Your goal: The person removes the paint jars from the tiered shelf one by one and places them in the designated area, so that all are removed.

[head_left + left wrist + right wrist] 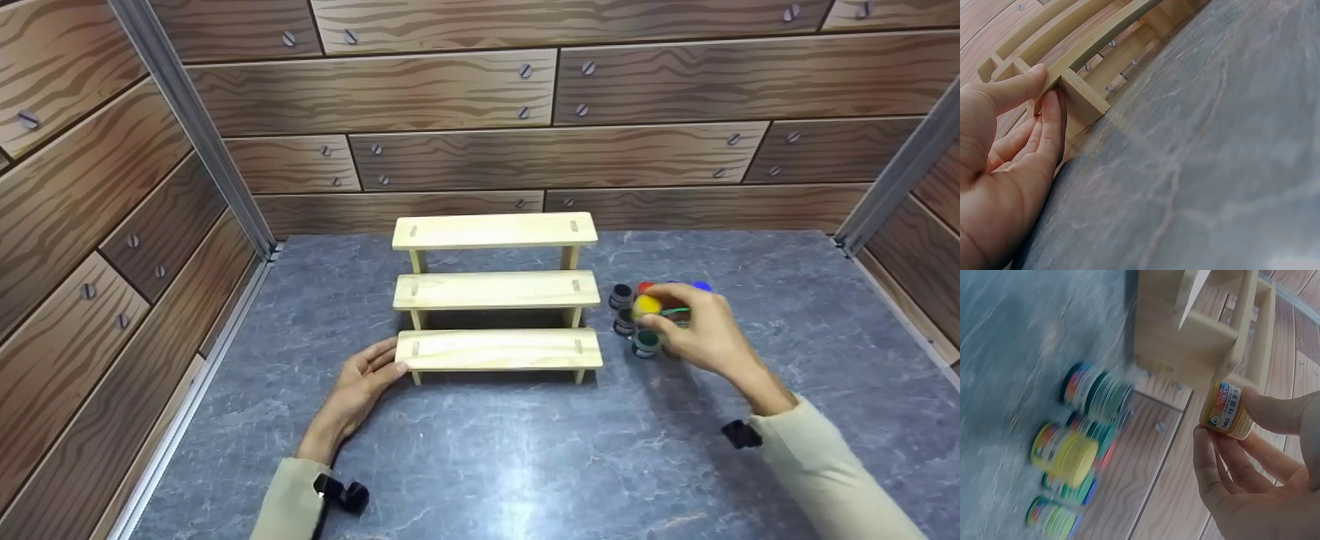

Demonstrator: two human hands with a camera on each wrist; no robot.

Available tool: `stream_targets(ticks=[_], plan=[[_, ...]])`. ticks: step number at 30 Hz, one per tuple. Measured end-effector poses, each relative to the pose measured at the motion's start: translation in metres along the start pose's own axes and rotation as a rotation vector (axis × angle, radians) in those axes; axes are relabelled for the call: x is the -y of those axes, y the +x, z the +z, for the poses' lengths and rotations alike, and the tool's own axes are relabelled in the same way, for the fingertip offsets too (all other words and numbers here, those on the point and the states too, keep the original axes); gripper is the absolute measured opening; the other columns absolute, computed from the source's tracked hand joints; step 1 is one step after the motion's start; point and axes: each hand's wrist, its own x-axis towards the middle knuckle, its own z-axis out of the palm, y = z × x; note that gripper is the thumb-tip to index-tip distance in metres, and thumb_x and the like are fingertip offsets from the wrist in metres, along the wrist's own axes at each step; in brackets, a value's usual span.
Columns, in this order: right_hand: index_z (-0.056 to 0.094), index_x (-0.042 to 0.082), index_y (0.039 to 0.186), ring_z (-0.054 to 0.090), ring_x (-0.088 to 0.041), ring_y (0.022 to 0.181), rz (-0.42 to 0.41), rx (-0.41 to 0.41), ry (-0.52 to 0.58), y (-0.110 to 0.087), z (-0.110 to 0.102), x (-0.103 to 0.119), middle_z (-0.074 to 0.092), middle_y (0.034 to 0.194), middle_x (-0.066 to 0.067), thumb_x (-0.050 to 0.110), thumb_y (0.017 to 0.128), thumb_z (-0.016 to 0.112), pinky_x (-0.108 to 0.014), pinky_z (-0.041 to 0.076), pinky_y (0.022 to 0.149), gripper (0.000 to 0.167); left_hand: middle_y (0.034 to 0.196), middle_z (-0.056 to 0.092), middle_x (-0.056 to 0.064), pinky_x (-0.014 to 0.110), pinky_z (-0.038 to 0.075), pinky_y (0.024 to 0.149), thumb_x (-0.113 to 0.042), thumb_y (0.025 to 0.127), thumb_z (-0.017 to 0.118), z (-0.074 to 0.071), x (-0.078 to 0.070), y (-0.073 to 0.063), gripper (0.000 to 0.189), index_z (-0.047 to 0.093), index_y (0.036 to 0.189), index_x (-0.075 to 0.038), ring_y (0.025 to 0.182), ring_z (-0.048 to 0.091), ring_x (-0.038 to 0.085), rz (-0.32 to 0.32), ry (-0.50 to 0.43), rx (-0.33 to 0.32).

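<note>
A pale wooden three-step display stand (pixel 496 289) stands at the middle of the grey surface. My left hand (pixel 355 391) pinches the left end of its lowest step, thumb on top and fingers beneath, as the left wrist view shows at the step's end (pixel 1085 93). Off the stand's right side, my right hand (pixel 705 330) pinches a small yellow paint jar (pixel 1224 410) between thumb and fingers. That jar is raised above the other jars and tilted in the right wrist view. Its label faces the wrist camera.
Several paint jars stand grouped right of the stand, partly hidden by my right hand: a dark green jar (pixel 646 343), a black-looking jar (pixel 620 295), a red one (pixel 645 287), a blue one (pixel 702 286) and another yellow jar (pixel 1064 454). Wood-patterned walls (pixel 465 90) enclose the surface.
</note>
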Motion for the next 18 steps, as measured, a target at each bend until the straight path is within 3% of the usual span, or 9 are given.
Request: stream_targets(ticks=[5, 11, 14, 18], plan=[[0.07, -0.007, 0.13, 0.074, -0.041, 0.102, -0.003, -0.031, -0.028, -0.004, -0.012, -0.013, 0.075, 0.118, -0.027, 0.006, 0.095, 0.08, -0.008, 0.056, 0.082, 0.039, 0.159, 0.042, 0.036, 0.024, 0.056, 0.104, 0.004, 0.099, 0.066, 0.0, 0.0, 0.0, 0.068, 0.034, 0.158, 0.014, 0.125, 0.064, 0.017, -0.001, 0.003, -0.007], [0.069, -0.008, 0.13, 0.072, -0.045, 0.103, 0.007, -0.057, -0.049, -0.008, -0.023, -0.03, 0.074, 0.117, -0.029, 0.005, 0.096, 0.079, 0.002, 0.046, 0.081, 0.038, 0.161, 0.041, 0.036, 0.023, 0.056, 0.105, 0.004, 0.099, 0.066, 0.0, -0.001, 0.001, 0.069, 0.033, 0.158, 0.016, 0.127, 0.063, 0.018, -0.005, 0.007, -0.008], [0.068, -0.008, 0.132, 0.072, -0.047, 0.106, 0.037, -0.057, -0.059, -0.01, -0.029, -0.038, 0.073, 0.12, -0.031, 0.007, 0.097, 0.078, -0.003, 0.052, 0.082, 0.039, 0.16, 0.041, 0.036, 0.023, 0.056, 0.104, 0.003, 0.099, 0.066, 0.001, -0.001, 0.0, 0.07, 0.033, 0.158, 0.016, 0.127, 0.063, 0.018, -0.004, 0.012, -0.012], [0.066, -0.007, 0.136, 0.07, -0.052, 0.11, 0.084, -0.048, -0.068, -0.013, -0.033, -0.049, 0.07, 0.125, -0.034, 0.01, 0.099, 0.077, -0.037, 0.065, 0.089, 0.042, 0.16, 0.042, 0.036, 0.023, 0.056, 0.103, 0.004, 0.098, 0.067, 0.0, 0.0, 0.0, 0.069, 0.034, 0.158, 0.016, 0.126, 0.063, 0.017, -0.009, 0.002, -0.021]])
